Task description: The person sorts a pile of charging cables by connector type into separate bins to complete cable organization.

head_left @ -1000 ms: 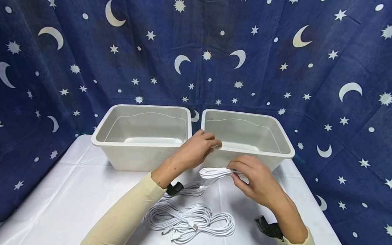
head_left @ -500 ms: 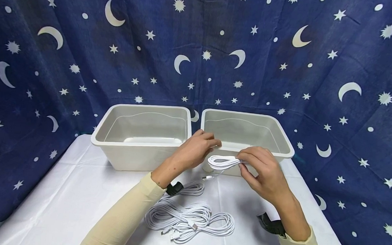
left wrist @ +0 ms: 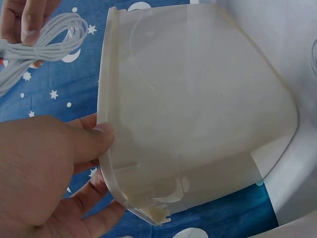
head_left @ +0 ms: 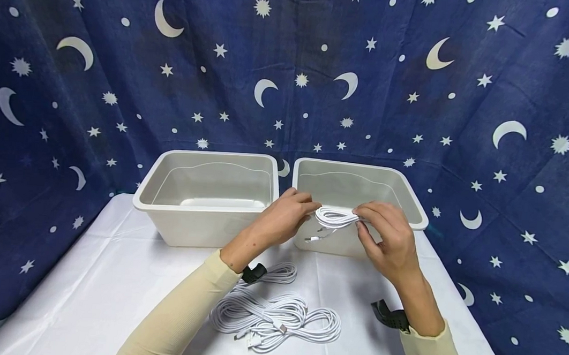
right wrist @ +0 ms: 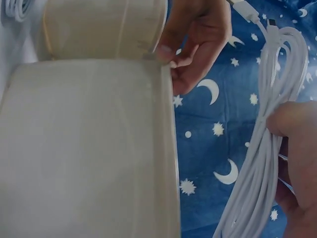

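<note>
A bundled white USB cable is pinched between the thumb and fingers of my right hand. It hangs before the front rim of the right bin, with its plugs dangling below in the head view. My left hand grips that bin's rim near the front left corner; the left wrist view shows the thumb laid against the rim. In the right wrist view the cable bundle is beside the bin wall, apart from it. Several more coiled white cables lie on the table.
A second pale bin stands left of the first, a narrow gap between them. Both stand on a white-covered table against a blue curtain with moons and stars. Black wrist straps are on both arms.
My right hand has lifted the bundled cable up and slightly right, from in front of the right bin's wall to its rim level. The left hand has stayed in place.
</note>
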A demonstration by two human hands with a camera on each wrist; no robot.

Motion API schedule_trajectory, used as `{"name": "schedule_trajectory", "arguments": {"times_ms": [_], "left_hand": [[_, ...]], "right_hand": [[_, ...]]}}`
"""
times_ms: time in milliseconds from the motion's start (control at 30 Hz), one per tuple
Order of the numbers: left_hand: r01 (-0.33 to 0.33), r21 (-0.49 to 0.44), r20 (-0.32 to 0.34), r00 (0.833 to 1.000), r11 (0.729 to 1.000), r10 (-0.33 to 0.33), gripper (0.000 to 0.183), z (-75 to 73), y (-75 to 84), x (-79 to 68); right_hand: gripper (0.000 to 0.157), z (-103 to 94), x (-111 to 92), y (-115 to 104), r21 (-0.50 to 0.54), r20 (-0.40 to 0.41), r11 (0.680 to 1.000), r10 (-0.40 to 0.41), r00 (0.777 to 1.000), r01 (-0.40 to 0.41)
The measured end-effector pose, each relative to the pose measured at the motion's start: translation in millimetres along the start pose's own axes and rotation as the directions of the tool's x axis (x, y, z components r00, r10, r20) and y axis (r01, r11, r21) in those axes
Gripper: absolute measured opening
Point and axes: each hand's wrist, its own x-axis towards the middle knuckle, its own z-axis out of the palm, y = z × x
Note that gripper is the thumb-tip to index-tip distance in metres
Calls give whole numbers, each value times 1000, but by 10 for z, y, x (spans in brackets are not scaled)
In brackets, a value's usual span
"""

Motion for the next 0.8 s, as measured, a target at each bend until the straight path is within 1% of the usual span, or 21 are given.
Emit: {"name": "schedule_trajectory", "arguments": {"times_ms": [233, 400, 533, 800], "left_hand": [[3, 0, 8, 1000, 1000, -3, 30, 2, 0, -1], [10, -13, 4, 1000, 1000, -10, 29, 8, 6, -4], [10, -16, 4, 1000, 1000, -10, 28, 7, 8, -7], [16, -6, 11, 1000, 1000, -16, 28, -3, 14, -3]], "right_hand": [[20, 22, -40, 99, -35, -36, 998, 54, 998, -56], [19, 33, -101, 179, -73, -36, 991, 110, 993, -112], [18, 52, -149, 254, -77, -39, 985, 154, 987, -156], [17, 125, -238, 391, -96, -48, 973, 208, 977, -211]]}}
